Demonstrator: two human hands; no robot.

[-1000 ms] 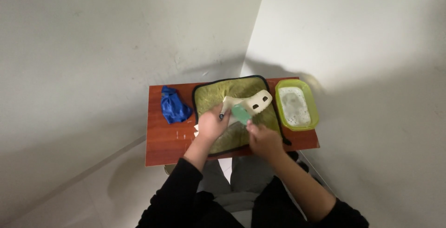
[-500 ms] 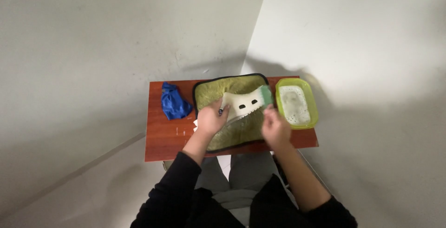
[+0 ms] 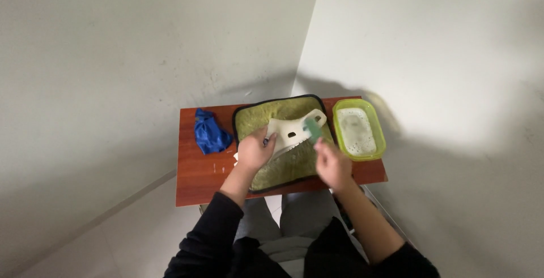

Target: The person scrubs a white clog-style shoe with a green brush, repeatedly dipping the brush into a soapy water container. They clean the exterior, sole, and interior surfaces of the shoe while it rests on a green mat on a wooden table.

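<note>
Blue cloth (image 3: 210,133): seen crumpled at the left end of the counter (image 3: 198,176), apart from both hands, untouched.
Green mat (image 3: 283,165): spread over the middle of the counter, dark-edged, with the work laid on it.
Left hand (image 3: 254,150): pressed down on the left end of the white plastic piece (image 3: 288,133), fingers curled over its edge; the piece is pinned rather than lifted.
White plastic piece: lying flat on the mat, slotted, with a toothed lower edge, angled up toward the right.
Green pad (image 3: 312,129): a small green wiping pad, it seems; held against the right part of the white piece, near its looped end.
Right hand (image 3: 333,165): closed, with the pad pinched at the fingertips; the grip itself is blurred.
Green tub (image 3: 360,132): at the right end of the counter, just beside the mat, with something pale inside; what it is cannot be told.
Doing it well: the piece is best kept firmly pinned by the left hand, short strokes run along the teeth, and the pad kept flat.
</note>
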